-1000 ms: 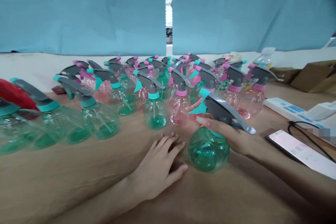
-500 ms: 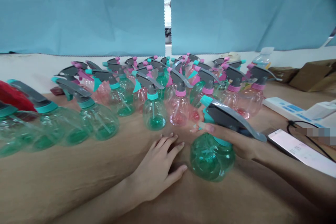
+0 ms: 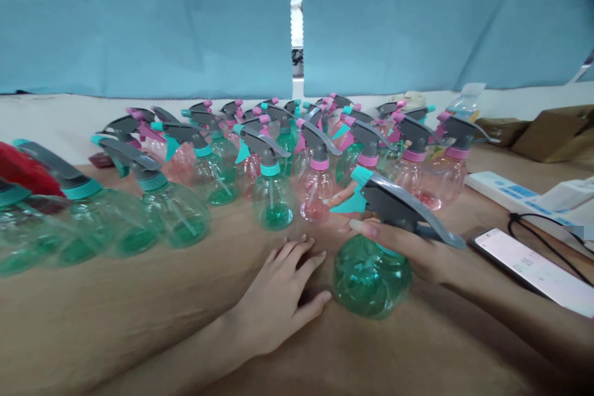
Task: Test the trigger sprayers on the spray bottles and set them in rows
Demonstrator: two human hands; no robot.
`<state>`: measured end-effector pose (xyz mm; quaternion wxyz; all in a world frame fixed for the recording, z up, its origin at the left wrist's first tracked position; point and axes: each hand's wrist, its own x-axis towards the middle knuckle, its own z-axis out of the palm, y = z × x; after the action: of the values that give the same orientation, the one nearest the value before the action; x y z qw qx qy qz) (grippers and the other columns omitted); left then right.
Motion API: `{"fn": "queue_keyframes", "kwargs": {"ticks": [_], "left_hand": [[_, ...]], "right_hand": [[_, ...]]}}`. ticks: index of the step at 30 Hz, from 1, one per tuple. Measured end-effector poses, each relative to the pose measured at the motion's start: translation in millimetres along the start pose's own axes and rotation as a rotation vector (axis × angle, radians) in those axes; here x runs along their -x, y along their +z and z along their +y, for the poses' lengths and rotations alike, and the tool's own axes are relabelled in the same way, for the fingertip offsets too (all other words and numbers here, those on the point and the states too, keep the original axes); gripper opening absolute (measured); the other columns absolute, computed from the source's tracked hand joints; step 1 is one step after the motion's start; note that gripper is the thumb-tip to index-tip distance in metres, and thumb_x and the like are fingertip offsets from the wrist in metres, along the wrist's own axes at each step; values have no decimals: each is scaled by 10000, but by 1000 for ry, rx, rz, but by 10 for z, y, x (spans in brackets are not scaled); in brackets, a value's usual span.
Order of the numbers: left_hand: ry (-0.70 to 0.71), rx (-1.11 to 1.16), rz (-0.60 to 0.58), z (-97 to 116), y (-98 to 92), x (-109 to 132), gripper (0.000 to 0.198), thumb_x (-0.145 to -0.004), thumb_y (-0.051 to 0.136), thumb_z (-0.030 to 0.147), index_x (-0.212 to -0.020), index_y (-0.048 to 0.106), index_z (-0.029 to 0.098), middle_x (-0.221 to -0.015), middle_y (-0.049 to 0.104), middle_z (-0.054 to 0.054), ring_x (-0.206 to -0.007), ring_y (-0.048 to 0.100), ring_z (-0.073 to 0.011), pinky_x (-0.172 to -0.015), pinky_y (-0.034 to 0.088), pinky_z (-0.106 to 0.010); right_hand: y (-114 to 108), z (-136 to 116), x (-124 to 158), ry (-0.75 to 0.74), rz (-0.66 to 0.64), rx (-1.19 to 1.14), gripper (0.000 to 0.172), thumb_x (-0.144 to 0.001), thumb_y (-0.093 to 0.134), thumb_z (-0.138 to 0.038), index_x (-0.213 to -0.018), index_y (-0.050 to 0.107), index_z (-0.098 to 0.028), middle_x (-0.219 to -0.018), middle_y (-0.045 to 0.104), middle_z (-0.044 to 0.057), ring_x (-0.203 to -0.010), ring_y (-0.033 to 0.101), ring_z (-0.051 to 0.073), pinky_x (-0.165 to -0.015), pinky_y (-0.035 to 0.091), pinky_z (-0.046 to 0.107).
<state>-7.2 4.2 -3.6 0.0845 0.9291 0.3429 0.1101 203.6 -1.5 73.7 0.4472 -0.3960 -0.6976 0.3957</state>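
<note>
My right hand point(image 3: 403, 247) is wrapped round the neck of a green spray bottle point(image 3: 371, 278) with a grey and turquoise spray head. Its index finger reaches out by the turquoise trigger. The bottle stands a little tilted at the right of centre. Flat on the wooden table point(image 3: 139, 315) lies my left hand point(image 3: 283, 297), fingers spread and holding nothing, just left of that bottle. Beyond my left hand stand a small green bottle point(image 3: 273, 201) and a pink-collared bottle point(image 3: 318, 192), both upright.
Several green bottles point(image 3: 174, 213) line the left side, near a red object point(image 3: 23, 170). Many pink and green sprayers crowd the back. On the right lie a phone point(image 3: 533, 266), a white power strip point(image 3: 505, 189), a black cable and a brown box point(image 3: 557, 133). A blue curtain point(image 3: 185, 25) hangs behind.
My right hand and the held bottle have shifted slightly left. The turquoise trigger now shows clearly, with the index finger stretched beyond it. My left hand has not moved.
</note>
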Motion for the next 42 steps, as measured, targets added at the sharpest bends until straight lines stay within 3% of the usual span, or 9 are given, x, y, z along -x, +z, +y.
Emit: {"fn": "queue_keyframes", "kwargs": {"ticks": [6,12,17,23,31,36,42], "left_hand": [[-1,-5,-5,-6,-2,-3,482,-909,523,405,-1322,448,167,-1369,432,-124,-1283,344,-296,-1033,309,-478],[0,-7,-10,-7,-1,-1,478,-912,517,404,-1325,437,179,-1374,431,-120,-1282,343,-292,-1029,309,-483],[1,4,-4,-2,-11,-4,473,-911,519,399,-1323,439,180,-1379,425,-124,-1283,346,-296,-1025,317,-487],[1,-10,-10,3,-9,-8,479,-909,525,399,-1321,445,168,-1371,431,-126,-1282,346,-296,-1028,316,-481],[2,-7,-1,-11,16,1,480,-918,508,413,-1329,434,176,-1383,420,-120,-1295,326,-290,-1038,302,-485],[1,-8,7,-15,12,-1,474,-921,505,406,-1330,432,178,-1387,416,-118,-1295,328,-286,-1040,301,-479],[6,-6,11,-9,13,8,472,-919,509,406,-1327,435,181,-1385,419,-119,-1298,325,-280,-1041,300,-472]], "right_hand": [[-21,72,22,115,-54,-65,162,-758,650,-388,-821,638,-239,-699,585,-24,-746,604,146,-756,493,287],[-16,164,46,150,-42,-94,203,-794,610,-419,-820,643,-220,-748,611,3,-785,610,161,-704,505,292],[3,161,38,165,-43,-180,175,-794,628,-374,-892,646,-229,-919,639,17,-852,608,156,-811,499,318],[42,60,15,180,53,-127,241,-721,688,-408,-881,652,-232,-788,659,10,-826,640,189,-756,517,321],[46,219,33,160,93,-171,173,-732,685,-384,-822,662,-239,-769,663,-2,-705,616,157,-623,507,291],[47,230,43,168,31,-135,220,-780,624,-430,-889,673,-245,-765,658,8,-723,611,179,-672,514,333],[48,199,41,167,90,-98,188,-764,652,-395,-876,660,-244,-742,656,3,-682,609,169,-662,517,336]]}}
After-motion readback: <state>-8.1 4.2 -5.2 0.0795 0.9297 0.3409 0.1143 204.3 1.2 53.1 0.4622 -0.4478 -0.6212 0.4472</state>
